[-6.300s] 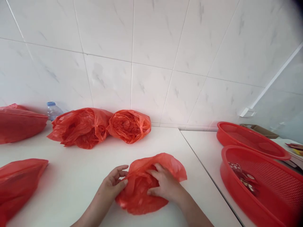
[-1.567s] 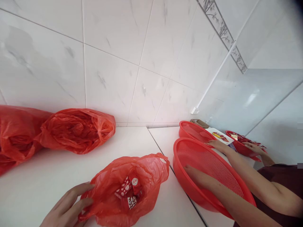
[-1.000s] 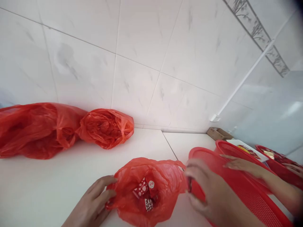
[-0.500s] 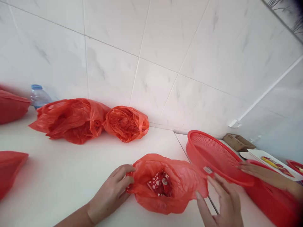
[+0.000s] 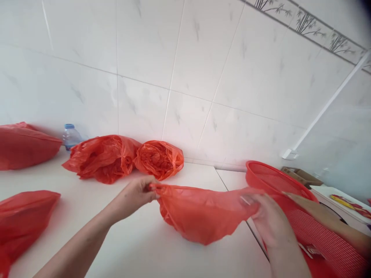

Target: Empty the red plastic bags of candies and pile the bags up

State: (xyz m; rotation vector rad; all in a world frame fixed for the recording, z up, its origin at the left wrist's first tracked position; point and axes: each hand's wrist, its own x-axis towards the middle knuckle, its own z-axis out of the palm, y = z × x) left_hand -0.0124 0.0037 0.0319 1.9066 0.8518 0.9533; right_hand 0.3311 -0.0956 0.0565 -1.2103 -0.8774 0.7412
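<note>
Your left hand [image 5: 133,197] and right hand [image 5: 269,218] grip the red bag [image 5: 199,212]. It sags between them, translucent, creased.

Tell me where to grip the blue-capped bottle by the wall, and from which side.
Probably best by its blue cap and neck, from above: the bottle's cap end points up, exposed, while the crumpled red bag hides part of its lower body.

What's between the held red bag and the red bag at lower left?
White tabletop, with the left hand and forearm above it, in the head view.
</note>
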